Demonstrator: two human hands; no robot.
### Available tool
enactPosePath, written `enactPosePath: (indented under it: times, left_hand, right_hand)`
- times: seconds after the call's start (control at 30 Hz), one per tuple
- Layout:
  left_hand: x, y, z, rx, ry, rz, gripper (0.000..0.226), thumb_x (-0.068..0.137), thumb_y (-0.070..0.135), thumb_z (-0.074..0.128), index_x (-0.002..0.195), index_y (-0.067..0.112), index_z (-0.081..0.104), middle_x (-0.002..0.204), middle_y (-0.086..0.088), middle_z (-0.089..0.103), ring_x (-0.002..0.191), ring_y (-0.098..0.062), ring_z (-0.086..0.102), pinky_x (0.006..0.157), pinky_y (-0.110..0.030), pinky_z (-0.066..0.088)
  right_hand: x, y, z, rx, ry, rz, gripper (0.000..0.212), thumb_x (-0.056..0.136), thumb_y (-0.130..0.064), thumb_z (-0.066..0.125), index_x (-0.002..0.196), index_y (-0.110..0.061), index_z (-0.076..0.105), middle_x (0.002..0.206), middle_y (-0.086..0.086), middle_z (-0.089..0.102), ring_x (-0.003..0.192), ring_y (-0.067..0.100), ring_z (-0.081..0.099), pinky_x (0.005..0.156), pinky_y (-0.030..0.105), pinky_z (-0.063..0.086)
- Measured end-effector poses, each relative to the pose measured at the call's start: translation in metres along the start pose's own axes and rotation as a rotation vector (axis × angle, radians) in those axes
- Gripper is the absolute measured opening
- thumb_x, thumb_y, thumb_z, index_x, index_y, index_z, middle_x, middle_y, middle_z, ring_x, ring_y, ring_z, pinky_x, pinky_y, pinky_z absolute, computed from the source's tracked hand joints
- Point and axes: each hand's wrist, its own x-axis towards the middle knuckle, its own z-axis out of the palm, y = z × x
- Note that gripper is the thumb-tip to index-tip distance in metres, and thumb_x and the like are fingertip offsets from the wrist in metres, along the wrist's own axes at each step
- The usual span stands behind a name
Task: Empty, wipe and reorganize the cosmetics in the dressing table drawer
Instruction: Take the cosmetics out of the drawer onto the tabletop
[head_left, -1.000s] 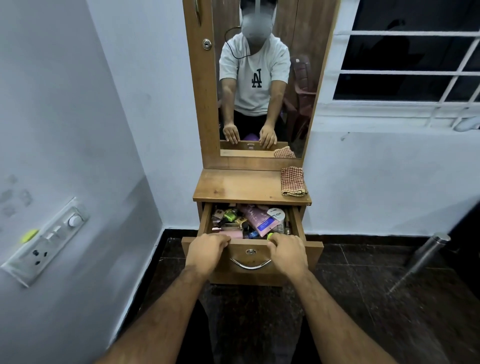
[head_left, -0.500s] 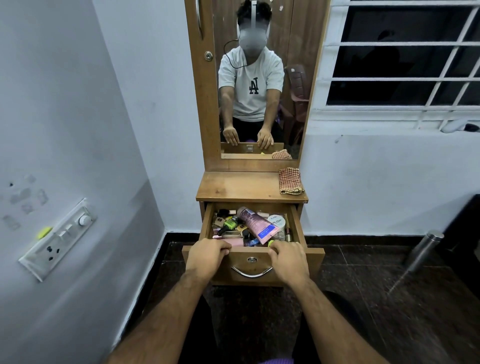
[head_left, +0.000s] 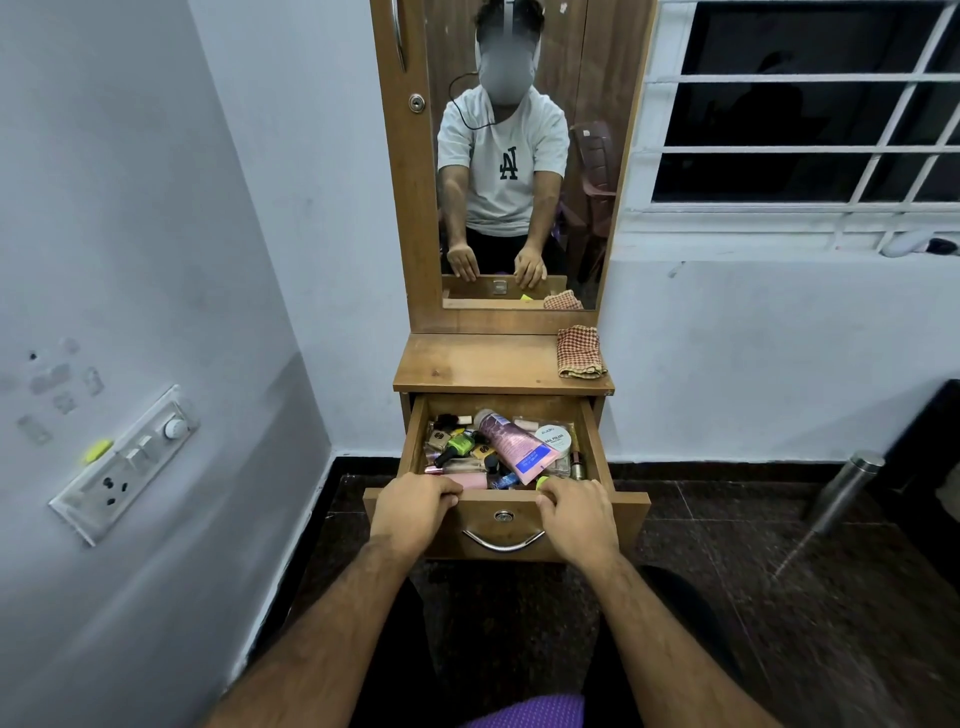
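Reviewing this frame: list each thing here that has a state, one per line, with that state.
drawer: pulled open, full of cosmetics
pink tube: lying tilted on top of the other cosmetics
checked cloth: folded, on the tabletop's right rear corner
left hand: grip curled over the drawer front's top edge
right hand: grip curled over the same edge
drawer handle: untouched

Wearing a white short-sleeved cotton T-shirt (head_left: 503, 161) with a dark interlocking letter logo (head_left: 509, 163) on the chest, reflected in the mirror. Showing bare forearms below the sleeves, down to the bare left hand (head_left: 415, 512) and bare right hand (head_left: 577, 517). Trailing a thin black cable (head_left: 464, 106) across the shoulder. Wearing dark trousers (head_left: 488, 252); showing a purple textured garment edge (head_left: 524, 713) at bottom.
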Motion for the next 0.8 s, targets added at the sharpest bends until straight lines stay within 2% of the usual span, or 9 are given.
enactPosePath:
  times: [0.3, 0.43, 0.5, 0.6, 0.7, 0.8]
  left_hand:
    - [-0.003, -0.007, 0.000, -0.038, -0.009, 0.021, 0.023, 0.094, 0.037, 0.061, 0.116, 0.038, 0.070, 0.116, 0.017, 0.070, 0.113, -0.010, 0.060, 0.092, -0.026, 0.047]
    - [0.011, -0.013, -0.004, -0.108, -0.139, -0.007, 0.019, 0.088, 0.036, 0.069, 0.107, 0.039, 0.074, 0.112, 0.016, 0.071, 0.109, -0.009, 0.061, 0.093, -0.028, 0.048]
    - [0.020, -0.019, -0.005, -0.192, -0.194, -0.015, 0.017, 0.084, 0.040, 0.072, 0.101, 0.039, 0.075, 0.107, 0.017, 0.072, 0.104, -0.006, 0.062, 0.091, -0.030, 0.050]
    - [0.034, -0.026, -0.003, -0.317, -0.156, -0.023, 0.017, 0.085, 0.037, 0.072, 0.101, 0.034, 0.076, 0.104, 0.016, 0.073, 0.096, -0.002, 0.063, 0.090, -0.030, 0.051]
    - [0.052, -0.033, 0.000, -0.384, -0.067, -0.064, 0.015, 0.088, 0.031, 0.071, 0.101, 0.030, 0.077, 0.102, 0.014, 0.073, 0.096, -0.005, 0.064, 0.091, -0.030, 0.051]
    - [0.078, -0.038, 0.006, -0.403, -0.023, -0.126, 0.014, 0.089, 0.026, 0.071, 0.102, 0.029, 0.076, 0.101, 0.012, 0.074, 0.091, -0.005, 0.065, 0.088, -0.029, 0.053]
  right_hand:
    - [-0.005, -0.002, -0.003, -0.005, 0.003, 0.029, 0.023, 0.091, -0.034, 0.053, 0.102, -0.027, 0.072, 0.095, -0.007, 0.072, 0.096, 0.015, 0.059, 0.099, 0.033, 0.040]
    - [0.002, -0.006, -0.011, 0.014, -0.074, 0.045, 0.021, 0.091, -0.032, 0.056, 0.103, -0.025, 0.072, 0.097, -0.006, 0.073, 0.094, 0.015, 0.062, 0.095, 0.032, 0.043]
    - [0.009, -0.007, -0.011, 0.048, -0.122, 0.058, 0.020, 0.090, -0.032, 0.057, 0.102, -0.025, 0.072, 0.098, -0.007, 0.073, 0.093, 0.014, 0.063, 0.086, 0.029, 0.046]
    - [0.023, -0.010, -0.006, 0.095, -0.132, 0.060, 0.016, 0.091, -0.032, 0.059, 0.100, -0.024, 0.071, 0.098, -0.005, 0.072, 0.092, 0.014, 0.063, 0.073, 0.027, 0.045]
    - [0.043, -0.016, 0.000, 0.151, -0.083, 0.027, 0.013, 0.088, -0.031, 0.062, 0.092, -0.023, 0.072, 0.091, -0.004, 0.073, 0.086, 0.017, 0.067, 0.076, 0.033, 0.054]
    - [0.068, -0.027, 0.008, 0.167, -0.086, -0.014, 0.012, 0.088, -0.029, 0.064, 0.093, -0.023, 0.073, 0.093, -0.004, 0.073, 0.084, 0.015, 0.066, 0.078, 0.035, 0.055]
